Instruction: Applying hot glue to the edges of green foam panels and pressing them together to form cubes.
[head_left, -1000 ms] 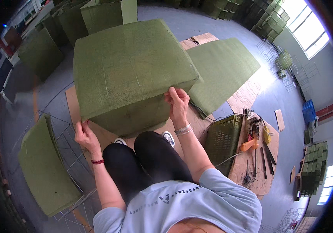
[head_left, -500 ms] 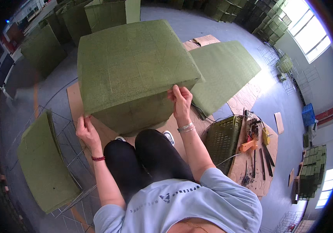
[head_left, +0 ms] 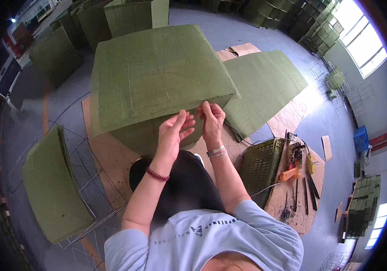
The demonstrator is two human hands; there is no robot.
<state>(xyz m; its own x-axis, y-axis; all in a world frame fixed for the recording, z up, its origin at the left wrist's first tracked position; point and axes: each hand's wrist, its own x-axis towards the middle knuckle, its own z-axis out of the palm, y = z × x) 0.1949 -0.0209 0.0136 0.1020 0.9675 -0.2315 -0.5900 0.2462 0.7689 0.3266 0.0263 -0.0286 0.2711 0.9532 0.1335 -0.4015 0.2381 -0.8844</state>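
A large box-shaped piece covered in green mesh fabric stands in front of my knees, its broad top panel facing up. My right hand pinches the near edge of that panel, close to its right corner. Just left of it, my left hand is raised by the same edge with its fingers apart and nothing in them. The panel's left near corner is free of any hand. A flat green sheet lies beyond the box on the right.
At my right are a green plastic crate and cardboard bearing an orange-handled tool, scissors and dark strips. Green panels lean on wire frames at my left. More green boxes stand at the back.
My left hand has let go of the panel's left near corner and moved right along the edge, close to my right hand. My right hand keeps its pinch near the right corner.
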